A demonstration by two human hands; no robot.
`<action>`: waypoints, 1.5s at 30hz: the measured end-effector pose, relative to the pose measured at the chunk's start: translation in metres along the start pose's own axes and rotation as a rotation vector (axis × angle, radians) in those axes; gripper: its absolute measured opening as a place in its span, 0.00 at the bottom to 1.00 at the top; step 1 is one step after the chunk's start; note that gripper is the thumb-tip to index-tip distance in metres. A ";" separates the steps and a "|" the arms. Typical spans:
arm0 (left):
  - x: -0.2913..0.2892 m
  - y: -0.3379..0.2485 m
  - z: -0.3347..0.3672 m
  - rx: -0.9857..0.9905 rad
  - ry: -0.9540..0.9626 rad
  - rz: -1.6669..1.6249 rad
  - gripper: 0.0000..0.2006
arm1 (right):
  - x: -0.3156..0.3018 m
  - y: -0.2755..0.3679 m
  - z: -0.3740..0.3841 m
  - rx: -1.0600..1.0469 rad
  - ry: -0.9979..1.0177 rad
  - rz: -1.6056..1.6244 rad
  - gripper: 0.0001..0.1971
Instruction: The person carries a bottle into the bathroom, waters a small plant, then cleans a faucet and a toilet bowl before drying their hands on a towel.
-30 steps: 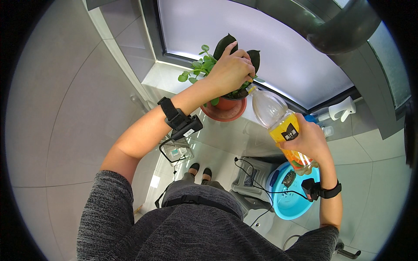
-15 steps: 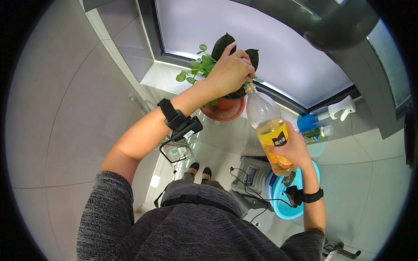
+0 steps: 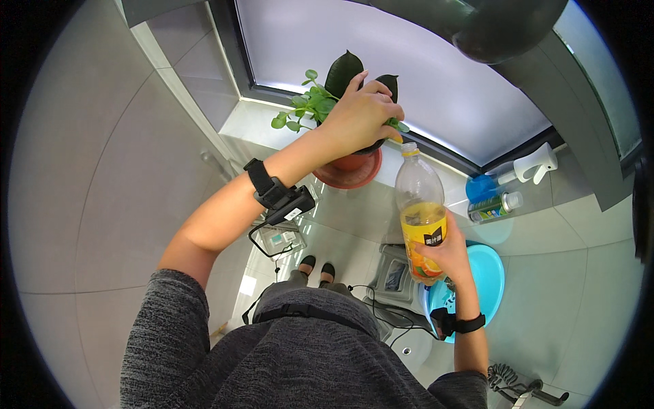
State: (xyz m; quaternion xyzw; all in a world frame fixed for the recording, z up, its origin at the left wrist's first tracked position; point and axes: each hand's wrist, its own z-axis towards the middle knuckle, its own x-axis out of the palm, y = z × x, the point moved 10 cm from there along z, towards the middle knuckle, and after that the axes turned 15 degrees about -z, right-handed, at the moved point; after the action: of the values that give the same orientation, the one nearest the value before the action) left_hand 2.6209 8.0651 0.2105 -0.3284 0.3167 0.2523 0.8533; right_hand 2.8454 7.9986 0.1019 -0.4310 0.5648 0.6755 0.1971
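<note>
My right hand grips a clear plastic bottle with a yellow-orange label around its lower half. Yellowish liquid fills the lower part of the bottle, which stands nearly upright with its mouth uncovered. Close to the mouth, my left hand has thumb and fingers pinched. A bit of yellow shows at those fingertips, apparently the bottle cap; most of it is hidden. Behind and below my left hand, a potted plant with dark broad leaves and small round green ones stands on the window ledge, in a terracotta pot with saucer.
A spray bottle with blue liquid and a green bottle stand at the right of the ledge. Below are a turquoise basin and a grey plastic stool. A frosted window lies behind the plant.
The bottle has shifted down and right, away from my left hand, and tilted more upright. Its neck has come apart from my left fingers, and the mouth now shows. My left hand has barely moved.
</note>
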 end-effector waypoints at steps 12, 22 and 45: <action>-0.127 0.009 -0.086 -0.229 -0.732 -0.276 0.12 | 0.032 -0.019 -0.010 0.055 0.091 -0.034 0.44; -0.082 0.068 -0.205 -0.607 -0.884 -0.254 0.10 | 0.046 -0.022 -0.005 0.018 0.156 -0.058 0.44; 0.130 0.063 -0.222 -1.150 -0.192 -1.165 0.17 | 0.031 0.001 0.000 0.054 0.334 -0.527 0.39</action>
State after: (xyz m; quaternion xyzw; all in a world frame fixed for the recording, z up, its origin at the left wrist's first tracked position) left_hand 2.5856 7.9756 -0.0360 -0.8026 -0.1575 -0.0811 0.5696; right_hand 2.8278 7.9915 0.0771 -0.6621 0.4759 0.5058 0.2815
